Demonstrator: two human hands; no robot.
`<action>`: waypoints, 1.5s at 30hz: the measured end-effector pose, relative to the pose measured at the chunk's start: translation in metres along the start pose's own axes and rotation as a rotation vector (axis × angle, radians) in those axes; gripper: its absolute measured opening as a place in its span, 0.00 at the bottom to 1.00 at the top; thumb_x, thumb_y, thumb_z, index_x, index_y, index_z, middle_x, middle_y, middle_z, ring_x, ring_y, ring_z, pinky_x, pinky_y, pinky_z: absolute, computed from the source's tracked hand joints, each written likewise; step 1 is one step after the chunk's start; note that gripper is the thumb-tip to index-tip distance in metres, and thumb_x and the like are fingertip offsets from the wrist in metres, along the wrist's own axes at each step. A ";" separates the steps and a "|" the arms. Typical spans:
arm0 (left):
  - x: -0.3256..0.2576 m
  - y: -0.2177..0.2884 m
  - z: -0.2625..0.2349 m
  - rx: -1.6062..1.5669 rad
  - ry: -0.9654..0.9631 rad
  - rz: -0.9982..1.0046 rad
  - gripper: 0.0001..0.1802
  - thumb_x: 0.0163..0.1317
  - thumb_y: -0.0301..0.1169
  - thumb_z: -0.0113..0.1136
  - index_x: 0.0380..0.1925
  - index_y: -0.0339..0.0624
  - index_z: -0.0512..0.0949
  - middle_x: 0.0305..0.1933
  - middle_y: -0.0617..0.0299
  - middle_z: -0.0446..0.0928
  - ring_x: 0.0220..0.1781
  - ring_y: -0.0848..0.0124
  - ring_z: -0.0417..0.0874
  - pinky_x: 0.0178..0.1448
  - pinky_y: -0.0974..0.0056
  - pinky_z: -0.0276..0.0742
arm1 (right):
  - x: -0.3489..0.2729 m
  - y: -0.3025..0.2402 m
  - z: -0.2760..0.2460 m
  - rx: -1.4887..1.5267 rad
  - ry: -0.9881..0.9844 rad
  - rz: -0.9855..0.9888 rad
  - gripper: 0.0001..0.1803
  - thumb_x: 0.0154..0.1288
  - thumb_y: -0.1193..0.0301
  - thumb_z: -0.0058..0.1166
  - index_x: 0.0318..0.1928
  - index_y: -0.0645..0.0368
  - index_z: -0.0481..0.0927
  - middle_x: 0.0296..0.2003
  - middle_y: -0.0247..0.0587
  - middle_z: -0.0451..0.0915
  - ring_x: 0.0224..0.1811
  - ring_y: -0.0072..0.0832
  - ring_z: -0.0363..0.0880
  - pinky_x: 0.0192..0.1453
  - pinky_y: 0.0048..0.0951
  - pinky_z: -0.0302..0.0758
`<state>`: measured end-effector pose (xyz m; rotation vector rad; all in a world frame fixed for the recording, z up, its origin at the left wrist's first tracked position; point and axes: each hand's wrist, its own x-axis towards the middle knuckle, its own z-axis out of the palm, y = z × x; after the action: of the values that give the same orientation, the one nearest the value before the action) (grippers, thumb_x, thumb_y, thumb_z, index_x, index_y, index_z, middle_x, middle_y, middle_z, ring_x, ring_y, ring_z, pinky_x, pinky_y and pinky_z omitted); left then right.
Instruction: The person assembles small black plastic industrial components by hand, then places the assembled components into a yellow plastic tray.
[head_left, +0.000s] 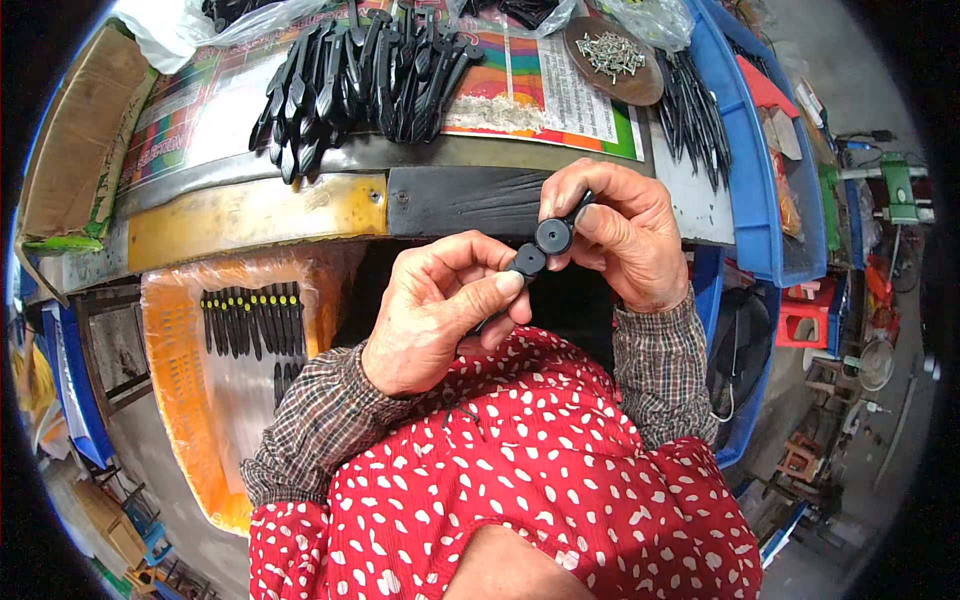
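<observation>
Between finger and thumb, my left hand (420,315) pinches a black plastic piece with a round end (529,261); the rest of it is hidden in my fingers. My right hand (640,240) is closed on another black plastic piece with a round, center-holed disc (554,236). The two round ends meet or nearly meet in front of the bench edge; I cannot tell if they are joined. Beyond my hands lies a heap of long black plastic pieces (340,85). A round brown dish (648,85) holds a pile of small silver screws (608,55).
An orange basket (175,390) lined with clear plastic, left of my lap, holds rows of black pieces with yellow dots (252,315). A blue crate (755,190) stands right, beside more slim black pieces (692,120). A cardboard box (75,135) sits at far left.
</observation>
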<state>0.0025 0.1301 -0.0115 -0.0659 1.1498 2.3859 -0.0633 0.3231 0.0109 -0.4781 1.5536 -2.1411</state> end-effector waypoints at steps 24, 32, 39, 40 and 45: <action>-0.005 -0.002 0.002 0.072 0.025 0.031 0.07 0.63 0.26 0.55 0.39 0.34 0.75 0.26 0.62 0.77 0.20 0.82 0.71 0.21 0.78 0.63 | -0.007 0.005 0.007 -0.176 0.023 -0.057 0.09 0.62 0.72 0.55 0.38 0.66 0.79 0.38 0.38 0.76 0.27 0.18 0.76 0.21 0.13 0.64; -0.009 0.001 0.010 0.834 0.223 0.520 0.08 0.52 0.20 0.62 0.34 0.35 0.78 0.26 0.53 0.78 0.25 0.68 0.81 0.30 0.69 0.74 | -0.017 -0.008 0.016 -0.338 0.130 -0.079 0.09 0.60 0.74 0.57 0.40 0.66 0.78 0.32 0.36 0.77 0.25 0.17 0.75 0.24 0.14 0.67; -0.008 -0.003 0.005 0.945 0.229 0.681 0.09 0.50 0.19 0.63 0.33 0.35 0.78 0.26 0.52 0.77 0.27 0.60 0.81 0.30 0.66 0.74 | -0.019 0.000 0.022 -0.347 0.140 -0.090 0.08 0.60 0.76 0.58 0.40 0.65 0.78 0.26 0.32 0.78 0.22 0.16 0.75 0.23 0.15 0.69; -0.007 -0.003 0.004 0.972 0.226 0.726 0.09 0.49 0.19 0.63 0.33 0.36 0.77 0.26 0.52 0.77 0.27 0.60 0.81 0.30 0.65 0.75 | -0.018 0.000 0.020 -0.361 0.119 -0.103 0.07 0.60 0.76 0.58 0.39 0.65 0.79 0.27 0.33 0.78 0.22 0.16 0.76 0.23 0.15 0.69; -0.005 -0.008 0.000 1.042 0.183 0.806 0.11 0.48 0.19 0.63 0.34 0.36 0.76 0.26 0.52 0.77 0.27 0.59 0.81 0.30 0.64 0.75 | -0.017 -0.001 0.014 -0.490 0.054 -0.120 0.07 0.60 0.75 0.57 0.37 0.66 0.79 0.26 0.32 0.78 0.22 0.16 0.76 0.23 0.15 0.69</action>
<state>0.0102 0.1323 -0.0155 0.6381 2.7452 2.0076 -0.0414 0.3212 0.0161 -0.6885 2.1374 -1.8543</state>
